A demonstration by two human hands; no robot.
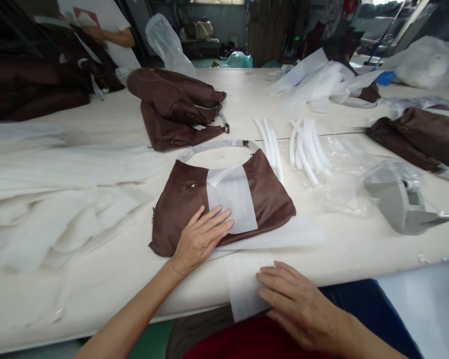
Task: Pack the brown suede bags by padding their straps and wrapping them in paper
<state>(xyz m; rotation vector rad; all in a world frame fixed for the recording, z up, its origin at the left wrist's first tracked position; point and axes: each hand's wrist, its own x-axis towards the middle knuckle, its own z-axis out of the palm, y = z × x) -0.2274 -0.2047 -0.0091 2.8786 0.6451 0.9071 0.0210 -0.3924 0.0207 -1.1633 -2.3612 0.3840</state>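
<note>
A brown handbag (pixel 271 199) lies flat on the table in front of me, its wrapped handle (pixel 213 145) pointing away. A strip of white tissue paper (pixel 234 192) runs over the bag's middle, and its lower end (pixel 241 291) hangs past the table's front edge. My left hand (pixel 202 237) rests flat on the bag and the paper, fingers stretched out. Near the hanging end, my right hand (pixel 299 301) has its fingers extended and touches or nearly touches the paper's right edge. Another white sheet (pixel 284 234) lies partly under the bag.
Layered white paper sheets (pixel 60 199) spread on the left. Brown bags (pixel 179 109) lie behind, another bag (pixel 430 134) at right. White foam tubes (pixel 309 149), clear plastic bags (pixel 344 184) and a grey tape dispenser (pixel 400 199) are to the right. A co-worker (pixel 101 35) stands far left.
</note>
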